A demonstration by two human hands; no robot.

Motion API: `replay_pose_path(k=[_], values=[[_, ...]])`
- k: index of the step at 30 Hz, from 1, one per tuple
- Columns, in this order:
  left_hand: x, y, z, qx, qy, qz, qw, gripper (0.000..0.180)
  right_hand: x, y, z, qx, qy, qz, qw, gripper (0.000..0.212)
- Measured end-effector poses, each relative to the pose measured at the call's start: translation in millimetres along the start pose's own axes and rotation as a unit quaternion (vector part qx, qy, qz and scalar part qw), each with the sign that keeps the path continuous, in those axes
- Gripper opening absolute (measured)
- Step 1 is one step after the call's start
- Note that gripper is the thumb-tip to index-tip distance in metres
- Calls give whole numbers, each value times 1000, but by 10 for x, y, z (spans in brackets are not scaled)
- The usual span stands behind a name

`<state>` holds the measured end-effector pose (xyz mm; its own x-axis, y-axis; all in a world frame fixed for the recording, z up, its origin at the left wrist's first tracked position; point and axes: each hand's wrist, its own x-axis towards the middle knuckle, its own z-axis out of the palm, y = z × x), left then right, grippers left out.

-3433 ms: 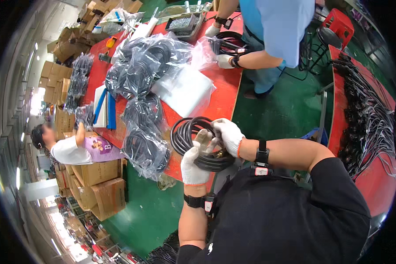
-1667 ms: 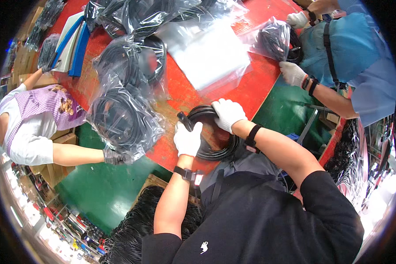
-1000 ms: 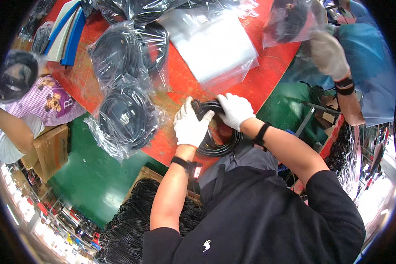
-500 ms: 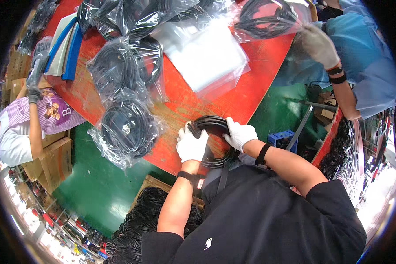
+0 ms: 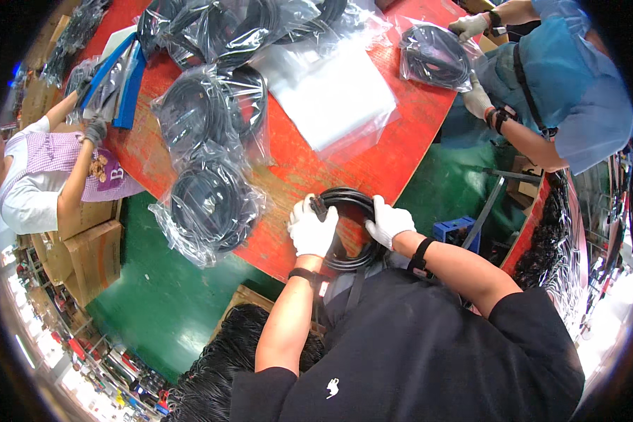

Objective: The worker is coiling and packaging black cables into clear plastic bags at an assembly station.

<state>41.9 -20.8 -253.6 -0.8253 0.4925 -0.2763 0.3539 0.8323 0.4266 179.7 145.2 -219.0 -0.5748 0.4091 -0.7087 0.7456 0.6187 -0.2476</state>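
A coil of black cable (image 5: 347,262) is between my hands at the table's near edge, close to my body. My left hand (image 5: 311,230), in a white glove, is closed round the coil's left side, with a dark cable end (image 5: 319,207) showing by its thumb and fingers. Gripping the right side of the coil is my right hand (image 5: 389,222), also white-gloved. Its fingertips are partly hidden behind the cable. To the left of my left hand lies a bagged cable coil (image 5: 207,204) in clear plastic.
On the red table (image 5: 288,184) are a stack of clear plastic bags (image 5: 330,98) and several bagged coils. A co-worker in blue handles a bagged coil (image 5: 436,56) at right; another, at left, works at a blue stand (image 5: 128,88). Loose black cables (image 5: 243,344) lie beside me.
My hands keep their hold on the coil with little movement. The co-worker at right now has both hands at a bagged coil. The left co-worker's hands have moved to the blue stand.
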Motion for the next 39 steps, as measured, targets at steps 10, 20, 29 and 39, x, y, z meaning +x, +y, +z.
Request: replay_pose_path(k=[10, 20, 29, 39], values=[[469, 129, -127, -48, -60, 78, 994, 61, -8, -79, 33, 109, -7, 61, 992, 60], [1025, -136, -847, -25, -108, 243, 964, 75, -525, 647, -704, 168, 40, -48, 984, 48], [1658, -28, -1415, 79, -290, 503, 810, 48, -3382, 1807, -45, 102, -18, 279, 955, 31], [2058, 670, -76, 127, -33, 302, 944, 43, -1076, 1341, -1077, 171, 189, -3, 967, 28]])
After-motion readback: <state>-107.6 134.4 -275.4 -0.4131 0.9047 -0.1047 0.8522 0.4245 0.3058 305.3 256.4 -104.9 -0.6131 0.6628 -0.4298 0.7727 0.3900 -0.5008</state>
